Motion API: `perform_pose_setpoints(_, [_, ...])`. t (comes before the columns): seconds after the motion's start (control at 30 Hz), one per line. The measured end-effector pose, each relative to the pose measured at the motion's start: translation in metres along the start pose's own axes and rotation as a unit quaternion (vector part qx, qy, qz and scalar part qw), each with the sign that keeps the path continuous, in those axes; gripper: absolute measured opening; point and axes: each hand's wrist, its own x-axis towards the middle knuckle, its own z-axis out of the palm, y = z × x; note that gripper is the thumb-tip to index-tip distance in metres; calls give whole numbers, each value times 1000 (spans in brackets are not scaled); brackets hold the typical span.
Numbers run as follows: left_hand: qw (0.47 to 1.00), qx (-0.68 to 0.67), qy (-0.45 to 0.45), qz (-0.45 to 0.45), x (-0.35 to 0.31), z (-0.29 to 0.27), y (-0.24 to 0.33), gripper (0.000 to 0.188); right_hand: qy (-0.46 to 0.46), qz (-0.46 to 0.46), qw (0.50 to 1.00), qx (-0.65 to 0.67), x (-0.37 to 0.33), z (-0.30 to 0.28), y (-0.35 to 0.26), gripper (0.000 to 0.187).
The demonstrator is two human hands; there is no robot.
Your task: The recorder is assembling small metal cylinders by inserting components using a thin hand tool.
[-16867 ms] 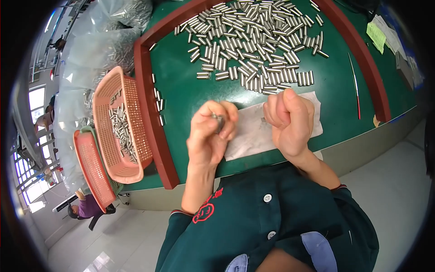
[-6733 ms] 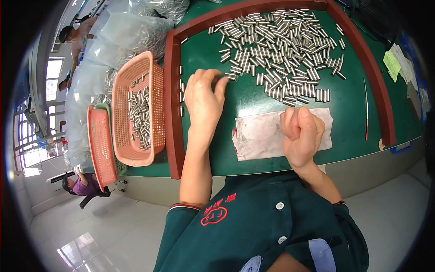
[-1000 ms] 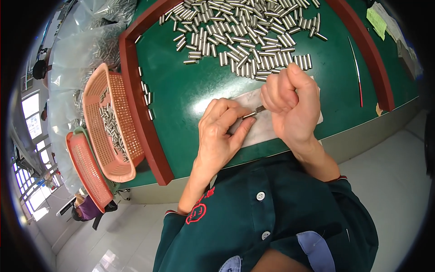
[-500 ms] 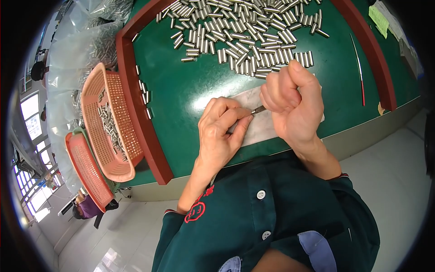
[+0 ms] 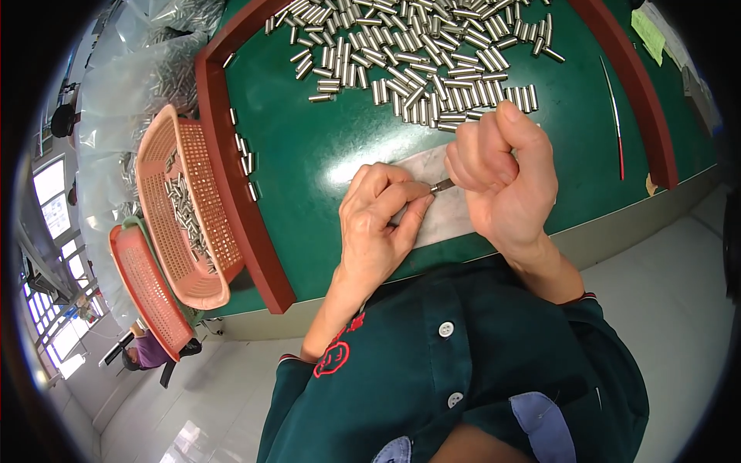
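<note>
Above the pale cloth (image 5: 451, 220), a metal pin (image 5: 435, 188), mostly hidden, is pinched between the thumb and forefinger of the left hand (image 5: 370, 220); its exposed end is met by a narrow dark piece (image 5: 445, 184) gripped in the right hand (image 5: 505, 174), which is curled into a fist. Open green tabletop (image 5: 305, 239) is found between the left hand and a red-brown rail (image 5: 265, 270). Red embroidery (image 5: 333, 359) is borne by the dark green shirt (image 5: 394, 370). Smooth, shiny cylindrical pins (image 5: 477, 94) are heaped beyond the cloth; others are held in a perforated peach plastic basket (image 5: 212, 181).
</note>
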Motion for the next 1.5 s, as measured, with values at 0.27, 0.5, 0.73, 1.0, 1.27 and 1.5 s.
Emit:
perform_pose_setpoints(0.27, [1000, 1, 9, 8, -1, 1, -2, 15, 2, -16, 999, -28, -2, 4, 2, 42])
perform_pose_setpoints(0.5, [1000, -6, 6, 9, -1, 0, -3, 16, -4, -19, 999, -47, -2, 4, 4, 43])
perform_pose_setpoints(0.73, [1000, -14, 6, 1, -2, 2, -4, 16, -13, -17, 999, -47, -2, 2, 3, 43])
perform_pose_setpoints(1.0, [1000, -18, 5, 4, -3, 1, -6, 15, -13, -26, 994, -108, -6, 10, 3, 43])
perform_pose_setpoints(1.27, [999, -40, 11, 7, -1, 1, -7, 13, -3, -11, 989, -144, -9, 14, 2, 44])
perform_pose_setpoints(1.5, [999, -44, 16, 11, 5, 2, -6, 13, -4, -24, 988, -150, -7, 19, 9, 42])
